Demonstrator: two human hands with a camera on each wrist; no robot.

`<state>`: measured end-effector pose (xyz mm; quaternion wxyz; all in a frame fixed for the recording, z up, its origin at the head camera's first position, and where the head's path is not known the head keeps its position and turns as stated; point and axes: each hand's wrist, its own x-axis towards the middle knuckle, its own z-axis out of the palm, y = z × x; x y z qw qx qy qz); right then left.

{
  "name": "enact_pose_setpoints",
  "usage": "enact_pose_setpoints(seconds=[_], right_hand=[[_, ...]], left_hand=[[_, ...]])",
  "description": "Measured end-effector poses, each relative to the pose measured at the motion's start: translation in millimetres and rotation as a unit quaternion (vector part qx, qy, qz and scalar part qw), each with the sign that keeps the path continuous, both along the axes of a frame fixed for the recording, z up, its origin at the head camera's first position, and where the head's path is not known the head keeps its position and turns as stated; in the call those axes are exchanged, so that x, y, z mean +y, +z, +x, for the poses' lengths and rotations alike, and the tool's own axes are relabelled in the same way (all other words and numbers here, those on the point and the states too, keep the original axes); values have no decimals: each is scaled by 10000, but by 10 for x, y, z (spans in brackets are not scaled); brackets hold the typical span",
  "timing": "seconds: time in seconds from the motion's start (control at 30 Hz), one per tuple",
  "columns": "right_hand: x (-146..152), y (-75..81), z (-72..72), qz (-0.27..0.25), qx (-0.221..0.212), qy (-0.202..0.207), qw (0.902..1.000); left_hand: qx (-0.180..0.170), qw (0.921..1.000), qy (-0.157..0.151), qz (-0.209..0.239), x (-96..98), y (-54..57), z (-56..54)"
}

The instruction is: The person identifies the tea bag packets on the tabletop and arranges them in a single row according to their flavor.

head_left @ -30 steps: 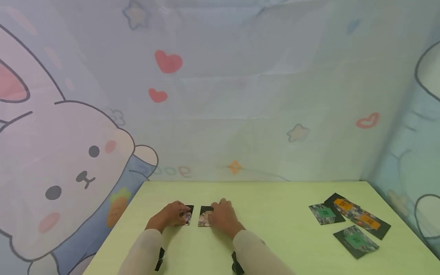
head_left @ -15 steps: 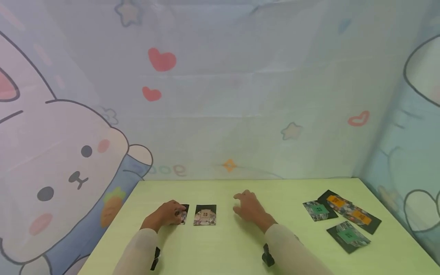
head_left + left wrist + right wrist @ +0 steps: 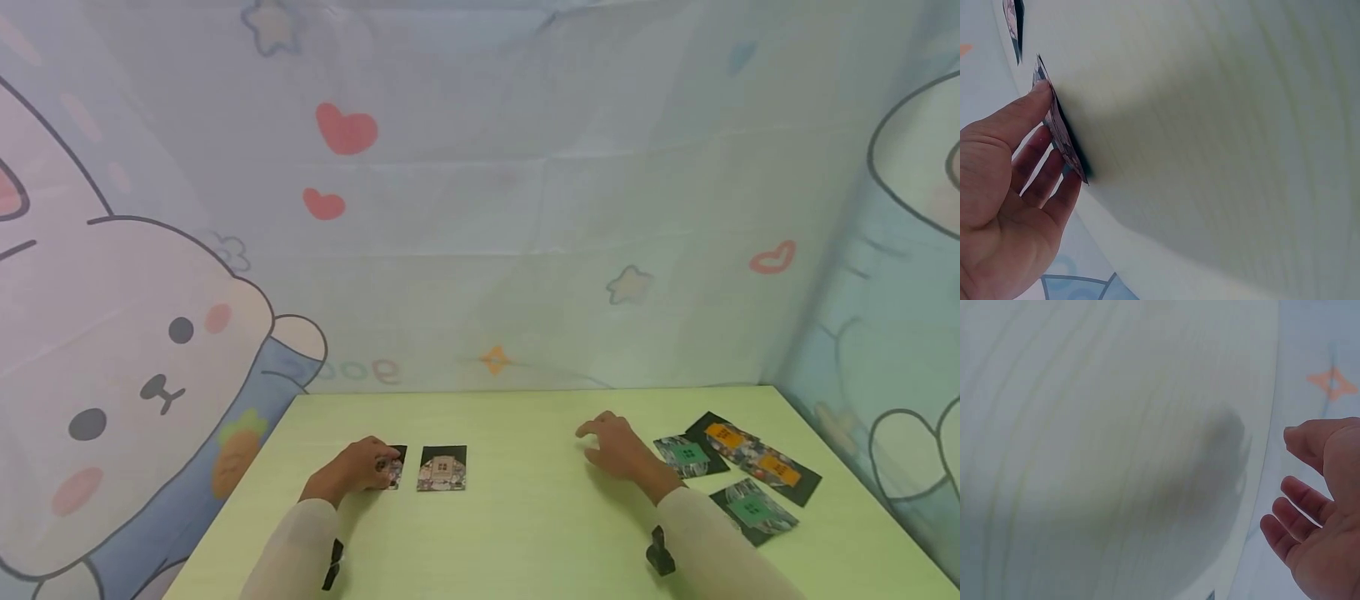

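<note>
My left hand [image 3: 352, 468] covers part of a small dark picture card [image 3: 393, 475] at the left of the table. In the left wrist view, the thumb and fingers of this hand [image 3: 1016, 169] hold that card [image 3: 1065, 134] by its edges, close to the tabletop. Right beside it lies a matching card [image 3: 442, 469] with a black top, a flowered print and a beige label. My right hand [image 3: 618, 450] hovers over the table with loosely bent fingers and nothing in them; the right wrist view shows this hand [image 3: 1322, 506] apart from any card.
To the right lie cards with green labels, one [image 3: 690, 456] behind and one [image 3: 756, 510] in front. Cards with orange labels [image 3: 780, 469] lie just beyond them. The pale green table [image 3: 525, 533] meets a printed cloth backdrop [image 3: 480, 275] at the back.
The right hand has let go of the second card and moved right, toward the green-labelled cards. The left hand has stayed on its card. The head view has shifted slightly.
</note>
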<state>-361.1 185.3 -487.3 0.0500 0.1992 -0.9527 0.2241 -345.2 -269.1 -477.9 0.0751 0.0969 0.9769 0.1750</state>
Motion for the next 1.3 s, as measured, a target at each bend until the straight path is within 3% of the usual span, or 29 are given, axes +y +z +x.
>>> enact_pose_setpoints(seconds=[0.2, 0.43, 0.63, 0.97, 1.3], right_hand=[[444, -21, -17, 121, 342, -42, 9993], [965, -58, 15, 376, -143, -294, 9988], [1279, -99, 83, 368, -208, -334, 9986], [1441, -165, 106, 423, -682, -443, 9958], [1403, -130, 96, 383, -663, -424, 9962]], left_hand=[[-1, 10000, -28, 67, -1, 5, 3], [-8, 9999, -60, 90, 23, 9, 21], [0, 10000, -68, 53, 42, 6, 4], [-36, 9999, -139, -27, 39, 9, -8], [-62, 9999, -100, -13, 17, 7, -4]])
